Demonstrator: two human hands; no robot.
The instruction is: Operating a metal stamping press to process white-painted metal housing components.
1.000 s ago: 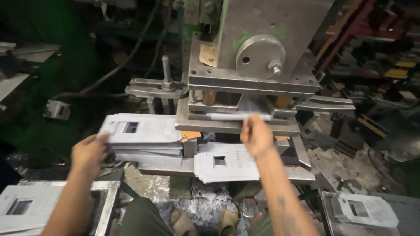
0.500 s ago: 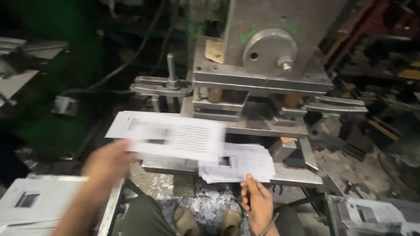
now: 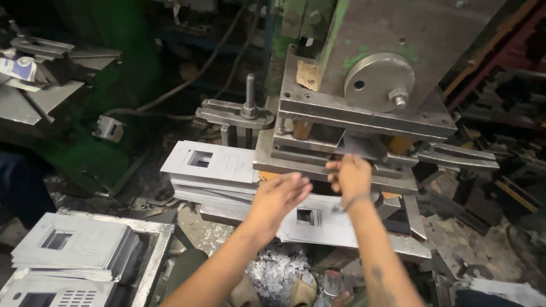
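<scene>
My right hand (image 3: 350,175) is at the front slot of the grey press die (image 3: 318,162), its fingers closed on the near edge of a thin grey metal sheet (image 3: 359,149) that lies in the slot. Just to its left is my left hand (image 3: 280,196), held flat with the fingers stretched toward the die front and nothing in it. A stack of blank white sheets with square cut-outs (image 3: 211,165) sits left of the die. Below both hands lies a pile of punched sheets (image 3: 318,224).
The press body with a round steel disc (image 3: 378,82) rises above the die. A clamp bolt (image 3: 249,99) stands at the left. More sheet stacks rest in a metal tray (image 3: 68,247) at bottom left. Metal chips (image 3: 278,270) and my feet (image 3: 301,290) are below.
My left hand carried a sheet from the left stack to the die and let go. My right hand rose from below the lower pile to the slot and took the sheet's edge.
</scene>
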